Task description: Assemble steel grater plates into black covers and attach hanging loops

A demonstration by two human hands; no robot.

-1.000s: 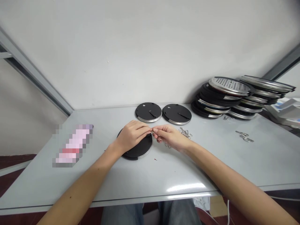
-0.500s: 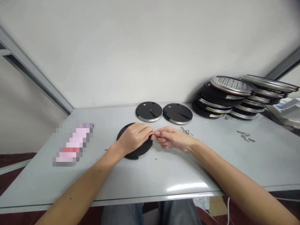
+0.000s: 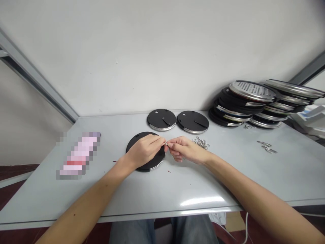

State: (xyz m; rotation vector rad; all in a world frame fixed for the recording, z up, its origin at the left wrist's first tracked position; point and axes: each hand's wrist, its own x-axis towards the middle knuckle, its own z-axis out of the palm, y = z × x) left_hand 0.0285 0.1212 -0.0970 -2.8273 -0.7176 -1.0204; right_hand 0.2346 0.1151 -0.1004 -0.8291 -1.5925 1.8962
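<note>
Both hands meet at the right edge of a round black disc (image 3: 154,161) with a silver rim, which lies flat near the middle of the table. My left hand (image 3: 146,149) is over the disc and pinches one side of a small metal piece (image 3: 166,143). From the right, my right hand (image 3: 182,148) pinches the same piece between thumb and fingers. Its exact shape is mostly hidden by the fingertips. Just beyond my right wrist is a small pile of metal clips (image 3: 201,143).
Two more black discs (image 3: 161,119) (image 3: 193,122) lie near the wall. Stacked discs (image 3: 238,106) stand at the back right, with loose metal pieces (image 3: 266,147) in front. A blurred pink item (image 3: 81,154) lies on the left of the grey table (image 3: 152,200).
The view has shifted slightly. Both hands remain pinched together at the disc's edge, and a little more of the clip pile shows beyond my right wrist.
</note>
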